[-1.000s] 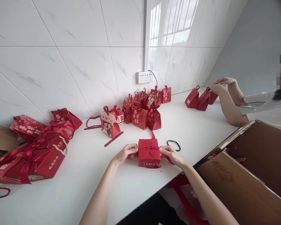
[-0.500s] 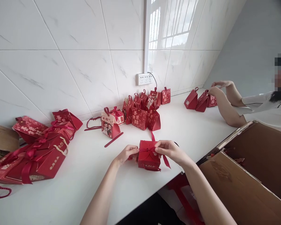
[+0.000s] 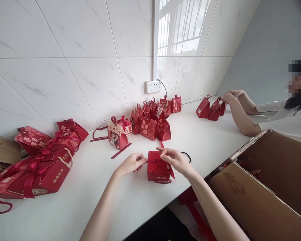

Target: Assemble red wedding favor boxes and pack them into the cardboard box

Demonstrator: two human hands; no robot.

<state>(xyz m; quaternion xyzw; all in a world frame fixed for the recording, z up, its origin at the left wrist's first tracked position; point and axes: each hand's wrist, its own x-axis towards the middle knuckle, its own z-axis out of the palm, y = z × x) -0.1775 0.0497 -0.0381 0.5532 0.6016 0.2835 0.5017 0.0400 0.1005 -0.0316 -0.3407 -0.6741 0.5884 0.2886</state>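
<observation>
Sitting upright, the red box points lettering nearward; long axis unclear.

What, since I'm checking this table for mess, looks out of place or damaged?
Nothing looks spilled. A red strip lies loose by the pale box, and a black loop lies by the right hand. The rim of the carton looks ragged. The box by that hand shows no clear damage.

1 red box between 1 left hand and 1 right hand, 1 black loop beyond right hand, 1 open carton right of grip, 3 gift boxes by 1 co-worker
</observation>
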